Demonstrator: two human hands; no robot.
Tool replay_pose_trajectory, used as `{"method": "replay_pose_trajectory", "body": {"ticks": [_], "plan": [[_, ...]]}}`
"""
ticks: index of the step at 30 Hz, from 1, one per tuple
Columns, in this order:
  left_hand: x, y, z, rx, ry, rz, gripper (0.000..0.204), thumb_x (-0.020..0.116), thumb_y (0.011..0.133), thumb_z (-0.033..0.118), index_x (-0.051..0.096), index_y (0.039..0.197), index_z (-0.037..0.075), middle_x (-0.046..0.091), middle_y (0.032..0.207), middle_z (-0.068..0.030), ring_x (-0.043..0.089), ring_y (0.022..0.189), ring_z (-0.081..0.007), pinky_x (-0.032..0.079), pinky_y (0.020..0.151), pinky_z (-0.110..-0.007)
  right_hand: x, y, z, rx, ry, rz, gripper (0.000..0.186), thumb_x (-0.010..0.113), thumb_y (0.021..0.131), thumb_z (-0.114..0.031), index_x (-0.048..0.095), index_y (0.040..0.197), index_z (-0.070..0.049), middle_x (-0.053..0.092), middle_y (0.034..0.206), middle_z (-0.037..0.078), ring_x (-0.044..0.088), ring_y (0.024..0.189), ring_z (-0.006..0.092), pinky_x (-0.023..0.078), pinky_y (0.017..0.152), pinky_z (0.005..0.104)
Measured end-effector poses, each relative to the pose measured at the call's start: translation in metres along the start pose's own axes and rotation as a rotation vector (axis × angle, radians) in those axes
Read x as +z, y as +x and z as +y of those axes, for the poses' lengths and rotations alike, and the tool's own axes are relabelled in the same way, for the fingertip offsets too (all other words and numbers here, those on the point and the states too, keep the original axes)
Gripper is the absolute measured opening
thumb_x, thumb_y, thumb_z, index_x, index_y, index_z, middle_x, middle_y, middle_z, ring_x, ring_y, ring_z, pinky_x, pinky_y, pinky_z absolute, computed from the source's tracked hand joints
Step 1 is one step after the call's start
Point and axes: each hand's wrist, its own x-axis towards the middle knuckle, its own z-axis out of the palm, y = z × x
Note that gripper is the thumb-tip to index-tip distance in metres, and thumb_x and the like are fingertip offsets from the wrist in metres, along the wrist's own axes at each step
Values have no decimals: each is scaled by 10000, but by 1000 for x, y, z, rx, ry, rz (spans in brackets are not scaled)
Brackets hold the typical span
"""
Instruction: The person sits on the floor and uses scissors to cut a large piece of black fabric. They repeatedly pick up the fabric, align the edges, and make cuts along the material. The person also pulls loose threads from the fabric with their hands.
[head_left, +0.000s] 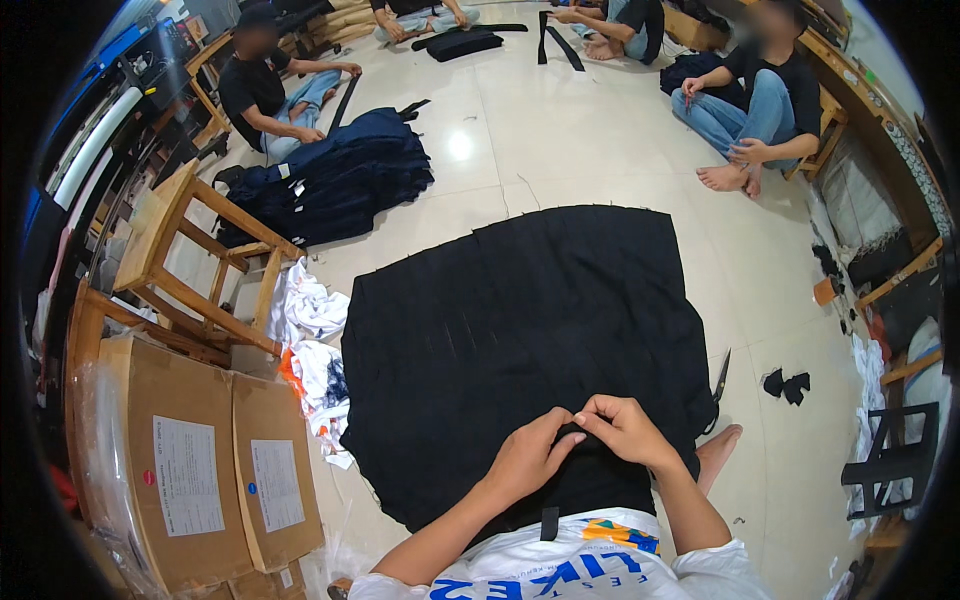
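Observation:
A large piece of black fabric (520, 310) lies spread on the floor and over my lap. Both my hands are together at its near part: my left hand (530, 455) and my right hand (620, 430) pinch the fabric, their fingertips nearly meeting. A pair of scissors (721, 378) lies by the fabric's right edge, partly hidden. My bare foot (716, 460) shows to the right, beside the fabric.
Cardboard boxes (174, 440), a wooden stool (170, 215) and white cloths (307, 300) stand or lie at left. Dark scraps (785, 385) and a black stand (890, 460) are at right. Several people (750, 130) sit ahead around a navy fabric pile (320, 190).

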Motion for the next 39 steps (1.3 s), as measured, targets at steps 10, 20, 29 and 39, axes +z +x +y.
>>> {"method": "replay_pose_trajectory", "body": {"ticks": [10,20,29,39], "plan": [[10,16,-23,-278,-348,-23,244,591,1091,225,662,983,19,588,823,31,520,805,-47,447,716,-254,-15,-2,15,137,339,-60,125,649,1069,-133,676,1102,-15,568,829,-89,469,742,-8,379,672,189],[3,20,-26,-418,-526,2,213,629,1075,248,683,1100,43,566,840,46,505,778,-71,428,745,-249,-12,5,22,158,360,42,155,629,1081,-150,650,1178,-31,529,855,-82,430,751,-5,353,676,189],[2,21,-24,-344,-557,-98,182,744,1003,194,743,1085,31,712,950,23,620,875,-59,490,818,-243,-6,6,16,-37,99,194,198,753,973,-160,688,1123,-47,637,941,19,590,845,118,471,720,285],[-10,19,-28,-553,-827,-138,291,613,1092,277,688,1240,38,742,987,-6,655,871,-48,509,804,-215,27,-19,-1,-292,-467,166,270,834,872,-151,781,1122,-64,690,1114,126,662,1051,283,528,951,411]]}}
